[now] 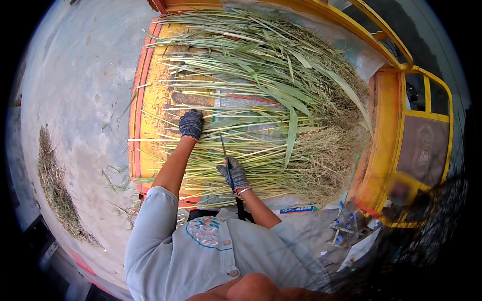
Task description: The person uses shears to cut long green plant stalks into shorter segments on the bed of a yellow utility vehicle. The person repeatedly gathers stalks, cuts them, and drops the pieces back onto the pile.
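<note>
Long, green, brown-headed stalks lie across the yellow metal cart bed. The grey-gloved left hand is closed among them, contents hidden; the grey-gloved right hand grips a slim, dark-bladed tool.

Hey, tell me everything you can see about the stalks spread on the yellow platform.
The long, slender stalks look like cut plants, pale green to yellowish. They lie loosely, roughly side by side, across the yellow platform, their bare ends unevenly toward the left. Flat green leaves cross the middle, and bushy, brownish heads crowd the right. The gloved left hand is among the bare ends; whether it grips any is unclear. The right hand holds a narrow tool over them.
</note>
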A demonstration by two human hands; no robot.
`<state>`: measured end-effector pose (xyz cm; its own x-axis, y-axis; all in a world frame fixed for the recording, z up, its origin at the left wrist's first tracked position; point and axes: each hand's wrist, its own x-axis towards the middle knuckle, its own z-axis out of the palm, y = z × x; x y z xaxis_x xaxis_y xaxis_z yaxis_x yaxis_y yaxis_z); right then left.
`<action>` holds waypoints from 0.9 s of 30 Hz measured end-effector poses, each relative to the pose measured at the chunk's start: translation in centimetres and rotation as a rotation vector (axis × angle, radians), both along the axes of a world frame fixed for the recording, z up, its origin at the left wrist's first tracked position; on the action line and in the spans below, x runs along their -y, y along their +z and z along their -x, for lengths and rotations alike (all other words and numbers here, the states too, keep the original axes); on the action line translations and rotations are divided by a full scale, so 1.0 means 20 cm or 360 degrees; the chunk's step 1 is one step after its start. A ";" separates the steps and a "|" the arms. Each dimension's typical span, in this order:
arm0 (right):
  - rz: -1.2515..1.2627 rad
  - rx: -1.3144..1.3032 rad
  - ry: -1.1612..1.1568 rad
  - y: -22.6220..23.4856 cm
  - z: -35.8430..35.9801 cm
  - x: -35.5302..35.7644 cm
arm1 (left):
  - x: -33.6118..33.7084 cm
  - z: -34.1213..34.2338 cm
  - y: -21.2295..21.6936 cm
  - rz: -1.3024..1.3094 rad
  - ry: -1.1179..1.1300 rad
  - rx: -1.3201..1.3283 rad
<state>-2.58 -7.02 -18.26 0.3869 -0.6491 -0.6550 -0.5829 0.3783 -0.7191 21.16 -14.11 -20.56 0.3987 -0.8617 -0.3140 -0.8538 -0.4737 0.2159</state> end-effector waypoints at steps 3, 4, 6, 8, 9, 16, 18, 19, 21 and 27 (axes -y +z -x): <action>-0.0028 -0.0103 0.0292 0.17 -0.07 0.10 | -0.09 -0.02 0.11 0.0072 0.0041 -0.0151; 0.0024 -0.0076 0.0329 0.12 -0.08 0.09 | -0.14 -0.02 0.14 0.0114 0.0086 -0.0271; 0.0197 0.0017 0.0285 0.03 -0.12 0.05 | -0.24 0.02 0.19 0.0272 0.0151 -0.0467; 0.0087 -0.0039 0.0341 0.02 -0.14 0.04 | -0.34 0.08 0.20 0.0321 0.0244 -0.0709; 0.0060 -0.0092 0.0395 0.03 -0.16 0.04 | -0.40 0.11 0.18 0.0337 0.0325 -0.0835; 0.0304 -0.0162 0.0345 -0.05 -0.15 -0.06 | -0.50 0.23 0.22 0.0211 0.0588 -0.0969; 0.0167 -0.0150 0.0302 0.09 -0.16 -0.03 | -0.52 0.22 0.20 0.0197 0.0509 -0.0888; 0.0177 -0.0172 0.0324 0.09 -0.16 -0.04 | -0.53 0.21 0.20 0.0210 0.0478 -0.0875; 0.0197 -0.0216 0.0356 0.10 -0.14 -0.06 | -0.56 0.17 0.17 0.0233 0.0477 -0.0857; 0.0094 -0.0226 0.0396 0.11 -0.07 -0.10 | -0.99 -0.28 0.25 0.0069 0.0951 -0.0332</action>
